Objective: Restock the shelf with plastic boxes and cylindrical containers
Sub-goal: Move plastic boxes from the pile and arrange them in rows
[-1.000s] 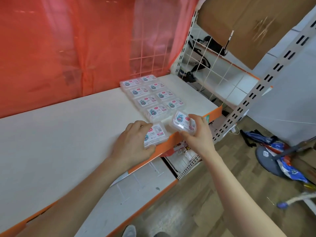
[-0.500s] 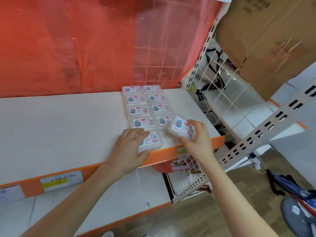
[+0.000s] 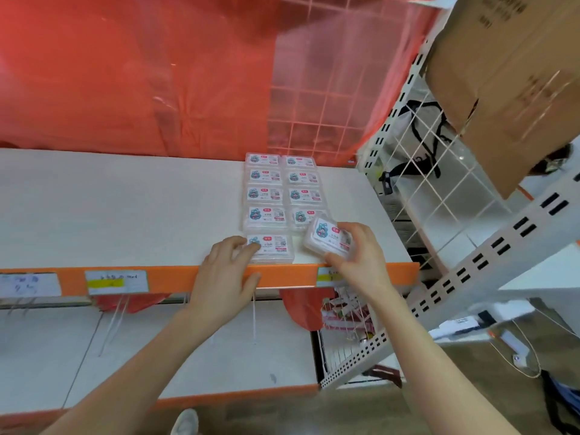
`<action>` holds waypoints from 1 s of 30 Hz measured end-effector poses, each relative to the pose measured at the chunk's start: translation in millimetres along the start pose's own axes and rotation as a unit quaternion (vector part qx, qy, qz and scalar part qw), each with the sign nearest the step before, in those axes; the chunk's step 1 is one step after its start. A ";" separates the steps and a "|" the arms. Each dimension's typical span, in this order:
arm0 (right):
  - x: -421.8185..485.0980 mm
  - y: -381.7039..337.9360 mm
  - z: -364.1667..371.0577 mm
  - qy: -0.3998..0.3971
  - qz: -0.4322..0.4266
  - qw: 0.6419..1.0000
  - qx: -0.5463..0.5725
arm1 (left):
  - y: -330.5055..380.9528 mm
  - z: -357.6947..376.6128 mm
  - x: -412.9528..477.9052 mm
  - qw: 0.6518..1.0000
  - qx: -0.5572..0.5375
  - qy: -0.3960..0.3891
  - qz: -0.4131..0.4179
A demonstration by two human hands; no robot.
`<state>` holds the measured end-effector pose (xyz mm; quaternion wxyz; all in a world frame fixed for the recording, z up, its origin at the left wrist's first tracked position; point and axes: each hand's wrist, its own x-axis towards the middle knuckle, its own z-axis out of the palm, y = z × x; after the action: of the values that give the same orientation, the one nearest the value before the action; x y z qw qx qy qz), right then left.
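Shelf [image 3: 125, 208]: nine plastic boxes [image 3: 265, 196] lie flat in two columns, five on the left and four on the right. Left grip [image 3: 226, 271] rests loose fingers on the front-left box [image 3: 273, 248]. Right grip [image 3: 361, 259] pinches a tenth box [image 3: 328, 238], tilted just above the vacant front-right slot. Judged: the box block is nearly complete, and with no cylindrical containers in view that part looks not yet begun.

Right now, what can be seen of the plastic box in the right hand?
The plastic box is small, flat and clear, with rounded corners and a lid label showing a teal cartoon figure and a red tag. The right hand grips it, fingers on the far edge, thumb on the near corner. It is tilted, over the front of the shelf.
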<state>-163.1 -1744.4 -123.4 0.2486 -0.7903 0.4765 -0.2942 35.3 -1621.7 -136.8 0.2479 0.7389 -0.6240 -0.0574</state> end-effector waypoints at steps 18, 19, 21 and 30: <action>8.9 4.4 -12.1 -0.123 -0.055 0.990 -0.027 | 10.7 3.9 -0.6 0.998 0.050 -0.020 0.034; 9.9 3.8 -11.4 -0.126 -0.052 0.990 -0.025 | 12.1 5.1 0.3 0.997 0.052 -0.023 0.050; 11.0 2.0 -9.7 -0.133 -0.048 0.990 -0.026 | 13.2 8.9 2.0 0.995 0.069 -0.039 0.055; 7.5 -2.4 3.1 -0.132 -0.025 0.990 -0.041 | 9.3 11.5 3.4 0.996 0.082 -0.037 0.022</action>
<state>-156.6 -1749.8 -122.3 0.2697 -0.8432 0.4315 -0.1738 23.2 -1629.3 -142.0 0.1638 0.7403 -0.6514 -0.0279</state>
